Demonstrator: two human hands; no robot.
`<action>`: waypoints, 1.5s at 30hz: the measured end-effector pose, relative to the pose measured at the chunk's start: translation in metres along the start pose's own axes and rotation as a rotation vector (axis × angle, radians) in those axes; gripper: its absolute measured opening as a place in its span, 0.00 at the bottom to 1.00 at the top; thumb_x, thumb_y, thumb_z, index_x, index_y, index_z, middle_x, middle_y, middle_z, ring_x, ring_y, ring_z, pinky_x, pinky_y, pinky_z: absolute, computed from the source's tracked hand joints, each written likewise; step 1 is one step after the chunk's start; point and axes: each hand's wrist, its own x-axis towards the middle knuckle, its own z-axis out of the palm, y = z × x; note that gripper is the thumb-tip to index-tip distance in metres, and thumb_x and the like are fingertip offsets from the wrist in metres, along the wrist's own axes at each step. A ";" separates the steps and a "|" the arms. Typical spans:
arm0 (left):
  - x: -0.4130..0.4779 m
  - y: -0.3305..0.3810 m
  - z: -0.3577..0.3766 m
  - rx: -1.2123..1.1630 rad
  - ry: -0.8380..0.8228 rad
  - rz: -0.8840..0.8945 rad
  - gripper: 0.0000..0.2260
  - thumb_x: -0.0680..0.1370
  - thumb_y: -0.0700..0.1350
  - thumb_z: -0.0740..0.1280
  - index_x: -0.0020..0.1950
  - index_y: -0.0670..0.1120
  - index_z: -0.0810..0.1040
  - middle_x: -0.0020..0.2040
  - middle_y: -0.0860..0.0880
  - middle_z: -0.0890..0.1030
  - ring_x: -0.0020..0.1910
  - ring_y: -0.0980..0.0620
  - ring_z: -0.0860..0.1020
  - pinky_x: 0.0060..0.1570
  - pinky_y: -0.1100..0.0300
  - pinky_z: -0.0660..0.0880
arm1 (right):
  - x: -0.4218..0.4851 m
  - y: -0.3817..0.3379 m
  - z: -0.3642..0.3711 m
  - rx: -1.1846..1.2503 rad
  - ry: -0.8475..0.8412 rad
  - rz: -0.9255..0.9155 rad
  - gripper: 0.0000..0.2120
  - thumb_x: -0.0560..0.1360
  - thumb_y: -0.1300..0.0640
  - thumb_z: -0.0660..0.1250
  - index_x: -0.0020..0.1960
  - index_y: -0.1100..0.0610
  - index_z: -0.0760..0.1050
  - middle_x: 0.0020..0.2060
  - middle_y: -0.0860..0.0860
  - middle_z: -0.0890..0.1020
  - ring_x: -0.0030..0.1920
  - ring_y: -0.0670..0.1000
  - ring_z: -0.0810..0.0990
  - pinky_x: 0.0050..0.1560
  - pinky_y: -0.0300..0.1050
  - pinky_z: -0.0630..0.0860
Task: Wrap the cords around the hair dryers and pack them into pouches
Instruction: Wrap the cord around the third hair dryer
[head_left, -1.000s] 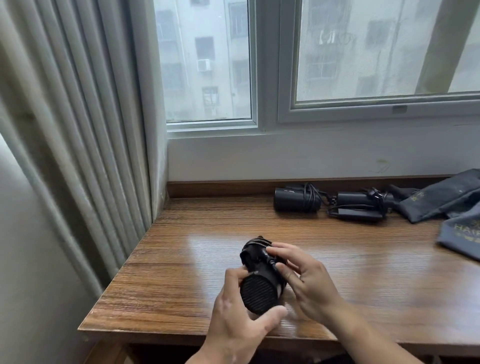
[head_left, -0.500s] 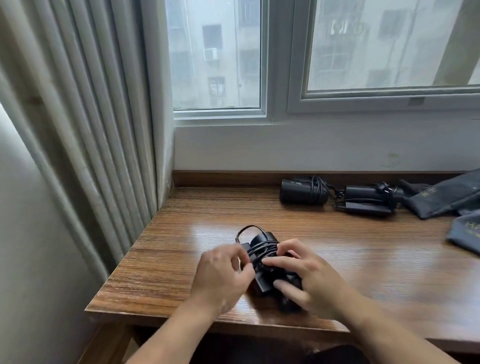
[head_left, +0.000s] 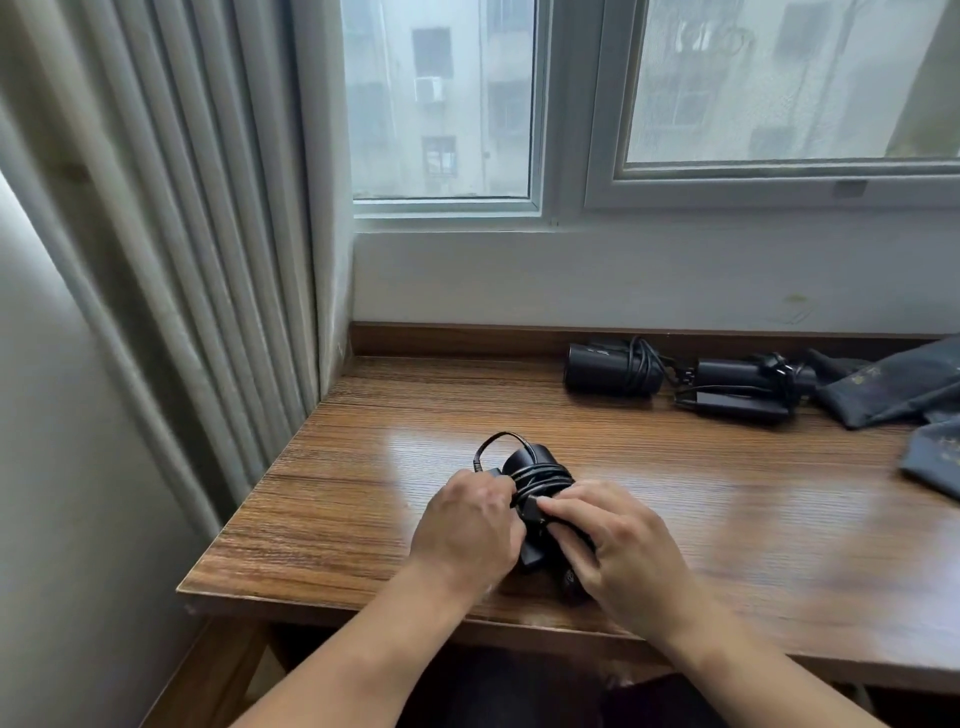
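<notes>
A black hair dryer (head_left: 535, 467) lies on the wooden table (head_left: 363, 467) near its front edge, its cord wound around the body with a small loop (head_left: 491, 441) sticking up at the far left. My left hand (head_left: 467, 525) grips the dryer's left side. My right hand (head_left: 618, 535) holds the right side, its fingertips pinching the cord against the body. Two more black hair dryers with wrapped cords lie at the back: one (head_left: 613, 366) on the left, another (head_left: 748, 384) to its right. Dark grey pouches (head_left: 893, 387) lie at the far right.
A grey curtain (head_left: 182, 234) hangs at the left beside the table's corner. The window and white wall stand behind the table. A second pouch (head_left: 935, 457) lies at the right edge. Bare wood stretches between my hands and the pouches.
I have lowered the dryer from a raised, tilted hold down onto the table. Both hands now clasp it from the sides, and the view has dipped downward.
</notes>
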 end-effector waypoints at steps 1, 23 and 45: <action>0.001 -0.001 0.000 0.000 -0.001 0.004 0.06 0.76 0.46 0.66 0.45 0.46 0.81 0.41 0.50 0.83 0.43 0.50 0.79 0.44 0.58 0.77 | 0.000 0.001 -0.001 -0.002 -0.007 -0.009 0.11 0.77 0.54 0.69 0.58 0.52 0.84 0.50 0.43 0.84 0.53 0.45 0.81 0.54 0.40 0.77; 0.010 -0.003 -0.018 -0.233 -0.245 -0.197 0.08 0.72 0.54 0.73 0.48 0.53 0.80 0.43 0.57 0.81 0.45 0.56 0.78 0.46 0.65 0.74 | 0.015 -0.016 0.000 -0.170 -0.004 0.073 0.14 0.75 0.47 0.62 0.42 0.51 0.84 0.36 0.45 0.78 0.40 0.48 0.78 0.33 0.46 0.79; -0.020 0.004 0.021 -0.305 0.211 -0.122 0.07 0.71 0.40 0.78 0.47 0.48 0.86 0.42 0.56 0.82 0.41 0.58 0.79 0.45 0.68 0.76 | 0.026 -0.030 0.005 -0.285 0.040 0.194 0.16 0.64 0.54 0.81 0.43 0.51 0.74 0.31 0.46 0.79 0.33 0.52 0.78 0.28 0.47 0.75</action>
